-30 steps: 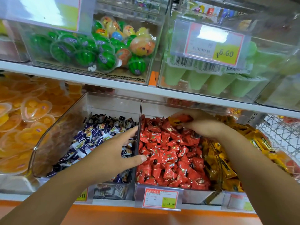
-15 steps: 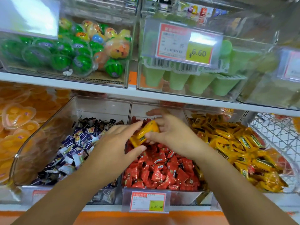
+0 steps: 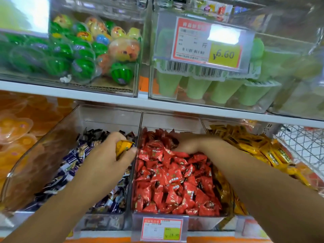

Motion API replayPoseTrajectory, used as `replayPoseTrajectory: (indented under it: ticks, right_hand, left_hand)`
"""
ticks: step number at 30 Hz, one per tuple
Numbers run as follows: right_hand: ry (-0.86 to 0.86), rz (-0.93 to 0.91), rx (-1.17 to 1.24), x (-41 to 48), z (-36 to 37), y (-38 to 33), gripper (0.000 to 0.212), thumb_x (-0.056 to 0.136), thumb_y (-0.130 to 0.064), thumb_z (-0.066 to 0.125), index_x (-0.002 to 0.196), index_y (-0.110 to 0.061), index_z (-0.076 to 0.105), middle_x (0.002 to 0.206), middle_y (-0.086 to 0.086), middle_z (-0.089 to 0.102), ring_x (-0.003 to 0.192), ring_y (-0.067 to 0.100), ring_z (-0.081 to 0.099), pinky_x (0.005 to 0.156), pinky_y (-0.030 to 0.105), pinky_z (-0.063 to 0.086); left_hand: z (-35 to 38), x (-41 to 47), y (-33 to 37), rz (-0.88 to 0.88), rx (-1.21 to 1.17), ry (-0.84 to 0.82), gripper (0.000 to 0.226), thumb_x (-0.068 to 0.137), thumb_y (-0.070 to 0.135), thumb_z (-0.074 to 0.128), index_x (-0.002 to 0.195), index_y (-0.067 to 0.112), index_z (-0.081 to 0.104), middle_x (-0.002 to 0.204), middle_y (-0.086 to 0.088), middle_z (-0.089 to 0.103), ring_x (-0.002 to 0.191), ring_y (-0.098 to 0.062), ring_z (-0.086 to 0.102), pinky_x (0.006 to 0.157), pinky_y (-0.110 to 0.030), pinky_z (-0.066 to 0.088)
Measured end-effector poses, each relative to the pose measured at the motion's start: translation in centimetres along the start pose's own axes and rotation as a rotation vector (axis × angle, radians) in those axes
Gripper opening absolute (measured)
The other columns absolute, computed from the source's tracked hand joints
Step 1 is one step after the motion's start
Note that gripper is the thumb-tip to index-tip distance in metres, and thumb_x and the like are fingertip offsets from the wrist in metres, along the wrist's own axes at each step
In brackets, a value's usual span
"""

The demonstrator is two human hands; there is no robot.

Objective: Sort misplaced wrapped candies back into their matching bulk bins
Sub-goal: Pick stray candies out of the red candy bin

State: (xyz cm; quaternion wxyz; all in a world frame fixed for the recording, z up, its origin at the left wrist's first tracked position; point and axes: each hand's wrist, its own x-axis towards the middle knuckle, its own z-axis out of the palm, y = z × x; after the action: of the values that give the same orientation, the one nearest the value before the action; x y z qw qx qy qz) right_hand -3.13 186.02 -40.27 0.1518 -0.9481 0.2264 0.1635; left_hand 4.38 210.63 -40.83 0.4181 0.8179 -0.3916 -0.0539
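Beside the divider [image 3: 140,123], left hand [image 3: 105,160] grips yellow candy [image 3: 122,146].

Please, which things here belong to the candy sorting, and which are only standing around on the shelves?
Belong to the job: stray yellow candy, being held; red candy bin; yellow candy bin; purple candy bin.
Just lying about: watermelon jellies; green cups; orange jelly cups; price label; wire basket.
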Motion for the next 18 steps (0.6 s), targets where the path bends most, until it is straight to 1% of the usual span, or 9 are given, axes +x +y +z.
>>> replayPoseTrajectory:
  ticks: [1, 3, 6, 8, 10, 12, 14, 16, 18]
  right_hand:
    - [-0.004, -0.005, 0.001, 0.1, 0.4, -0.1, 0.065, 0.090, -0.046, 0.058, 0.147, -0.030, 0.031, 0.147, 0.005, 0.043, 0.128, 0.025, 0.045, 0.104, 0.032, 0.036]
    - [0.039, -0.022, -0.041, -0.3, 0.5, -0.1, 0.058, 0.088, -0.040, 0.061, 0.141, -0.027, 0.041, 0.142, 0.003, 0.047, 0.123, 0.024, 0.049, 0.100, 0.031, 0.041]
    - [0.119, -0.038, -0.138, -1.0, 0.7, 0.1, 0.033, 0.091, -0.020, 0.056, 0.123, -0.021, 0.057, 0.128, 0.004, 0.057, 0.114, 0.026, 0.055, 0.090, 0.030, 0.046]
    - [0.145, -0.060, -0.166, -1.4, 1.0, 0.1, 0.034, 0.088, -0.003, 0.049, 0.114, -0.020, 0.061, 0.122, 0.004, 0.060, 0.111, 0.026, 0.056, 0.084, 0.027, 0.046]
    - [0.192, -0.066, -0.130, -1.6, 0.7, 0.3, 0.034, 0.085, -0.002, 0.052, 0.110, -0.022, 0.063, 0.119, 0.000, 0.059, 0.108, 0.021, 0.055, 0.080, 0.023, 0.043]
    - [0.276, -0.077, 0.021, -1.7, -0.1, 0.9, 0.025, 0.085, -0.007, 0.062, 0.101, -0.026, 0.065, 0.111, -0.007, 0.059, 0.102, 0.013, 0.056, 0.078, 0.019, 0.042]
    - [0.362, -0.130, 0.243, -1.8, -1.0, 1.2, 0.025, 0.083, -0.007, 0.069, 0.092, -0.030, 0.066, 0.106, -0.011, 0.063, 0.098, 0.007, 0.058, 0.079, 0.014, 0.043]
    - [0.412, -0.166, 0.474, -1.9, -1.9, 1.3, 0.027, 0.082, -0.003, 0.071, 0.091, -0.028, 0.065, 0.109, -0.004, 0.066, 0.095, 0.008, 0.061, 0.083, 0.018, 0.049]
    - [0.341, -0.185, 0.719, -2.1, -2.4, 1.0, 0.023, 0.086, 0.004, 0.064, 0.099, -0.016, 0.063, 0.113, 0.010, 0.062, 0.089, 0.014, 0.062, 0.081, 0.026, 0.056]
  left_hand:
    - [0.1, -0.1, 0.0, -0.001, 0.036, -0.034, 0.022, 0.089, 0.048, 0.055, 0.086, 0.029, 0.045, 0.063, -0.003, 0.047, 0.050, -0.013, 0.043, 0.048, -0.024, 0.031]
    - [0.3, -0.1, 0.0, 0.013, 0.088, -0.050, 0.028, 0.085, 0.055, 0.056, 0.082, 0.028, 0.047, 0.062, 0.000, 0.048, 0.052, -0.010, 0.043, 0.048, -0.022, 0.029]
    - [0.5, 0.2, -0.5, 0.050, 0.077, -0.025, 0.036, 0.083, 0.053, 0.061, 0.069, 0.023, 0.046, 0.055, 0.002, 0.043, 0.052, -0.009, 0.042, 0.049, -0.024, 0.029]
    - [0.6, 0.3, -0.8, 0.065, 0.056, -0.023, 0.040, 0.084, 0.050, 0.061, 0.063, 0.020, 0.044, 0.057, 0.002, 0.039, 0.053, -0.012, 0.038, 0.052, -0.026, 0.031]
    - [0.6, 0.2, -0.8, 0.076, 0.061, -0.025, 0.043, 0.085, 0.048, 0.060, 0.061, 0.017, 0.042, 0.062, 0.001, 0.039, 0.056, -0.014, 0.039, 0.055, -0.026, 0.031]
    - [0.5, 0.1, -0.9, 0.088, 0.062, -0.023, 0.044, 0.086, 0.047, 0.060, 0.059, 0.018, 0.040, 0.066, 0.000, 0.040, 0.058, -0.014, 0.040, 0.057, -0.025, 0.032]
    - [0.5, 0.0, -0.9, 0.102, 0.069, -0.018, 0.044, 0.085, 0.048, 0.059, 0.058, 0.019, 0.039, 0.071, 0.000, 0.041, 0.061, -0.014, 0.043, 0.059, -0.024, 0.033]
    - [0.4, 0.0, -0.9, 0.113, 0.075, -0.014, 0.044, 0.085, 0.047, 0.060, 0.058, 0.019, 0.041, 0.074, 0.000, 0.041, 0.064, -0.015, 0.045, 0.060, -0.024, 0.034]
    - [0.4, -0.1, -1.0, 0.123, 0.080, -0.016, 0.045, 0.085, 0.047, 0.060, 0.059, 0.014, 0.044, 0.076, 0.000, 0.043, 0.065, -0.015, 0.047, 0.062, -0.022, 0.035]
